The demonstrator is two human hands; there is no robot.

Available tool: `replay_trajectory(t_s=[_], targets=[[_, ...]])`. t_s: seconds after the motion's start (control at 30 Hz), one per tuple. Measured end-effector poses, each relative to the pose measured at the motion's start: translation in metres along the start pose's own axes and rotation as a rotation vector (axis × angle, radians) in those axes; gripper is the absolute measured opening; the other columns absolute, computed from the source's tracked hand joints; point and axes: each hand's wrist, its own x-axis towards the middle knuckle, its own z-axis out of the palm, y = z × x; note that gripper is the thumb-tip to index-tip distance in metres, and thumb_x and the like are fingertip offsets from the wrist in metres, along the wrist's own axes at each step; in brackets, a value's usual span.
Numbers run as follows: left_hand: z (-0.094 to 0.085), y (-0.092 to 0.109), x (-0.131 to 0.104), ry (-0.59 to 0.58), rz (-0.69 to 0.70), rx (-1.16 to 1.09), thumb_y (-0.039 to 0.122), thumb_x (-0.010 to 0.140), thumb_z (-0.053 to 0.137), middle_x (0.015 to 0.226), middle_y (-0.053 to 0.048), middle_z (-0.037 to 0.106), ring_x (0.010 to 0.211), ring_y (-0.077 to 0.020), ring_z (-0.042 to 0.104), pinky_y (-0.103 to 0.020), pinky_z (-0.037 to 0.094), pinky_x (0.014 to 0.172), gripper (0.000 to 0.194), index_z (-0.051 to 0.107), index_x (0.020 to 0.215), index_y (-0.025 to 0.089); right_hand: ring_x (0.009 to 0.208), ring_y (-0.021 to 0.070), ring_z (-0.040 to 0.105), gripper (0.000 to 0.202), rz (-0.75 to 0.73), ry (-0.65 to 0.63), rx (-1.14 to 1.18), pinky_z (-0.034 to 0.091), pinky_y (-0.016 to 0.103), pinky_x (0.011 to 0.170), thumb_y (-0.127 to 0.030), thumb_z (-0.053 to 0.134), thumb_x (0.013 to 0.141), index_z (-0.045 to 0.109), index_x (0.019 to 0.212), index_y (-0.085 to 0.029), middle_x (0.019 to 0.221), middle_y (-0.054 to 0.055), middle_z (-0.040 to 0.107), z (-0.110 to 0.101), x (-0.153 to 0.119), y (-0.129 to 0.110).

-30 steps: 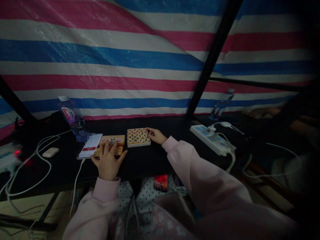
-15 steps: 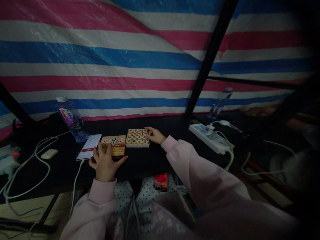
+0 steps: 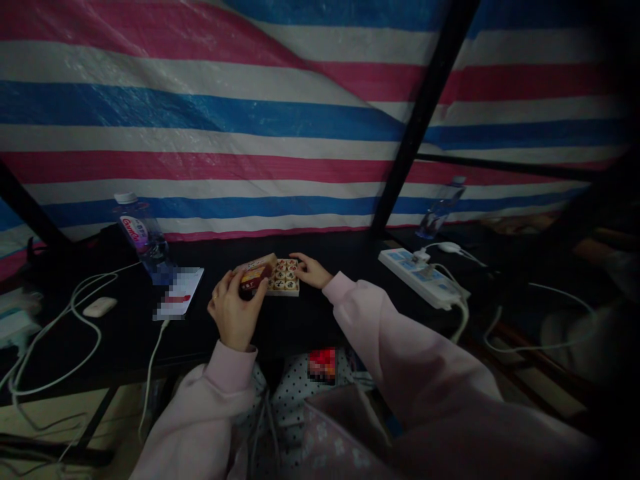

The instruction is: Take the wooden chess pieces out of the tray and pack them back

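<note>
My left hand [image 3: 237, 307] grips a brown and yellow box lid [image 3: 257, 272] with dark lettering, thumb at its near right corner and fingers along its left side. Tilted, the lid hangs over the left part of a shallow white box [image 3: 286, 293]. Round xiangqi pieces [image 3: 286, 274] with red and black characters fill the box in rows; those on the left are hidden by the lid. At the box's right edge, my right hand [image 3: 313, 272] has its thumb and fingers closed on the rim, steadying it on the black table.
Left of my hands lie a phone [image 3: 180, 293] with a cable, a small white case [image 3: 100, 307] and a water bottle [image 3: 145, 237]. On the right are a power strip [image 3: 417, 277] with plugs and another bottle [image 3: 441, 208]. A striped sheet [image 3: 250, 120] hangs behind the table.
My left hand has lifted the lid off the table beside the phone and carried it right, over the box of pieces. My right hand stays at the box's edge.
</note>
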Motion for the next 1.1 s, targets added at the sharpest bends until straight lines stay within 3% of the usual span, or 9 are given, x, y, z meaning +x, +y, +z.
replay_trajectory(t_s=[0.17,0.27,0.37,0.43,0.57,0.73,0.87,1.1], targets=[[0.028,0.023,-0.009,-0.062,0.194,-0.008,0.053,0.075,0.056,0.130,-0.011,0.049,0.121,-0.0286,0.041,-0.046,0.034,0.098,0.055,0.054,0.119,0.021,0.051,0.0097,0.049,0.043,0.089,0.036,0.126,0.041,0.021,0.051,-0.014,0.037,0.081,0.046,0.122,-0.016,0.064,-0.003,0.056,0.001,0.000,-0.003],[0.038,0.029,-0.014,-0.080,0.247,0.009,0.051,0.074,0.056,0.130,-0.013,0.048,0.124,-0.0295,0.037,-0.049,0.029,0.101,0.058,0.051,0.122,0.018,0.070,0.0126,0.057,0.040,0.063,0.107,0.158,0.046,0.024,0.062,-0.014,0.031,0.081,0.052,0.116,-0.016,0.089,0.004,0.064,-0.002,0.002,-0.003],[0.042,0.031,-0.017,-0.104,0.259,0.018,0.050,0.075,0.056,0.131,-0.013,0.047,0.124,-0.0305,0.036,-0.050,0.028,0.101,0.060,0.048,0.126,0.020,0.093,0.0150,0.056,0.041,0.037,0.216,0.101,0.045,0.027,0.080,-0.014,0.032,0.081,0.052,0.117,-0.016,0.108,0.005,0.061,-0.004,0.005,0.000],[0.043,0.030,-0.019,-0.131,0.275,0.040,0.049,0.076,0.056,0.132,-0.013,0.046,0.124,-0.0303,0.036,-0.051,0.028,0.101,0.058,0.048,0.125,0.021,0.093,0.0160,0.056,0.043,0.055,0.246,0.019,0.044,0.030,0.084,-0.014,0.035,0.080,0.050,0.121,-0.016,0.103,0.006,0.062,-0.005,0.006,0.004],[0.045,0.027,-0.022,-0.187,0.323,0.101,0.046,0.076,0.056,0.136,-0.015,0.041,0.127,-0.0297,0.033,-0.051,0.025,0.102,0.056,0.047,0.126,0.021,0.075,0.0156,0.058,0.045,0.084,0.213,-0.087,0.045,0.031,0.077,-0.018,0.036,0.083,0.046,0.127,-0.016,0.080,0.003,0.063,-0.005,0.006,0.012],[0.049,0.024,-0.022,-0.228,0.325,0.143,0.042,0.079,0.053,0.140,-0.015,0.035,0.130,-0.0297,0.029,-0.051,0.024,0.103,0.054,0.045,0.128,0.022,0.095,0.0173,0.057,0.036,0.075,0.235,-0.140,0.043,0.030,0.086,-0.023,0.043,0.084,0.057,0.117,-0.019,0.101,0.007,0.063,-0.005,0.007,0.017],[0.049,0.024,-0.022,-0.222,0.332,0.160,0.043,0.080,0.051,0.141,-0.016,0.034,0.130,-0.0300,0.028,-0.051,0.025,0.102,0.053,0.044,0.129,0.021,0.081,0.0166,0.060,0.043,0.091,0.203,-0.156,0.046,0.029,0.075,-0.035,0.047,0.085,0.053,0.124,-0.016,0.089,0.007,0.065,-0.003,0.008,0.017],[0.047,0.024,-0.026,-0.217,0.368,0.224,0.040,0.082,0.049,0.135,-0.016,0.041,0.126,-0.0305,0.033,-0.052,0.025,0.102,0.045,0.050,0.123,0.020,0.066,0.0125,0.054,0.046,0.060,0.138,-0.257,0.043,0.025,0.063,-0.037,0.052,0.083,0.054,0.122,-0.014,0.075,0.003,0.061,0.002,0.007,0.019]])
